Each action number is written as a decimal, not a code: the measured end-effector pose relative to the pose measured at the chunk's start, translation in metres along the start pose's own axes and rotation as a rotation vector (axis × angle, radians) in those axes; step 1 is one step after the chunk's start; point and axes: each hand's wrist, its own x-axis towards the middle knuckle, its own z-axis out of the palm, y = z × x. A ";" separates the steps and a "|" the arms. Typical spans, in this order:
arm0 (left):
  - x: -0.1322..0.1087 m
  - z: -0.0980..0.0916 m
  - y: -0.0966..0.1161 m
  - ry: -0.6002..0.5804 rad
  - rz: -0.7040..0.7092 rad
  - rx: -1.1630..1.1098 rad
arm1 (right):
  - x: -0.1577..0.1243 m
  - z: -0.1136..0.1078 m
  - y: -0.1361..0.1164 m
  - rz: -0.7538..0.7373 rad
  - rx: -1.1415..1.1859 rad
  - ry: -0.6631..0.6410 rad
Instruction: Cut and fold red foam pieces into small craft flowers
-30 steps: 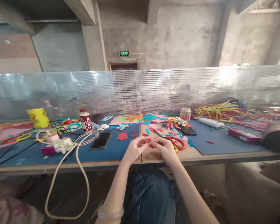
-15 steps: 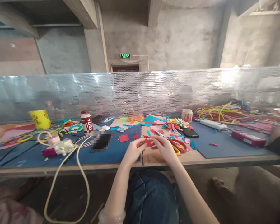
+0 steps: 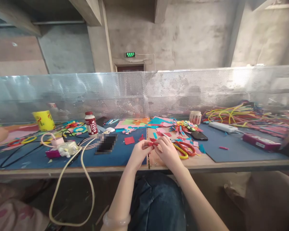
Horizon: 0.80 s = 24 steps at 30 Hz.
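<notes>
A small piece of red paper (image 3: pixel 153 143) is pinched between both hands, just above the table's front half. My left hand (image 3: pixel 140 152) grips its left side with bent fingers. On the other side, my right hand (image 3: pixel 168 150) holds it between thumb and fingertips. Right beside the right hand lie scissors (image 3: pixel 186 149) with red and yellow handles. A red paper square (image 3: pixel 129 140) rests on the blue mat left of my hands, and a smaller red cut piece (image 3: pixel 141 137) lies behind them.
Bright paper flowers (image 3: pixel 183 126) and coloured sheets (image 3: pixel 132 123) cover the back. A black phone (image 3: pixel 199 136) lies at right; a maroon bottle (image 3: pixel 91 124), yellow roll (image 3: pixel 43 120) and looped cable (image 3: pixel 85 179) are at left. A perforated metal screen (image 3: pixel 98 93) closes the far edge. Other people sit at both sides.
The fingers of both hands have closed in around the red paper, which now looks folded or turned edge-on. My right hand has come nearer to the left. The view has shifted slightly.
</notes>
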 end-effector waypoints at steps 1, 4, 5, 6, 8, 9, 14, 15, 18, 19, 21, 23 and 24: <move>0.000 0.000 0.000 -0.003 0.000 -0.002 | 0.000 0.000 0.001 -0.015 -0.005 0.004; 0.000 0.000 0.001 -0.007 0.006 0.001 | 0.000 0.000 0.002 -0.047 -0.035 -0.003; 0.000 0.000 0.001 -0.008 0.006 0.003 | 0.000 0.000 0.002 -0.053 -0.048 -0.008; 0.000 0.000 0.001 -0.010 0.006 0.004 | 0.000 0.000 0.002 -0.057 -0.059 -0.011; 0.000 0.000 0.001 -0.009 0.003 0.003 | -0.001 0.001 0.003 -0.059 -0.075 -0.015; 0.000 0.000 0.001 -0.009 0.000 0.002 | -0.001 0.001 0.003 -0.058 -0.081 -0.016; -0.001 0.001 0.002 -0.007 -0.009 0.004 | 0.000 0.003 0.003 -0.057 -0.116 -0.022; -0.002 0.001 0.003 -0.006 -0.008 0.006 | 0.000 0.003 0.003 -0.054 -0.122 -0.022; -0.003 0.000 0.004 -0.008 -0.001 0.019 | 0.001 0.004 0.002 -0.039 -0.124 -0.026; -0.003 0.000 0.004 -0.009 0.000 0.021 | 0.002 0.004 0.002 -0.033 -0.118 -0.027; -0.003 0.000 0.004 -0.013 -0.002 0.019 | 0.003 0.004 0.002 -0.022 -0.096 -0.027; -0.004 0.001 0.005 -0.013 0.000 0.015 | 0.004 0.003 0.001 -0.009 -0.060 -0.028; -0.004 0.001 0.005 -0.012 0.004 0.014 | 0.004 0.002 0.000 0.002 -0.035 -0.028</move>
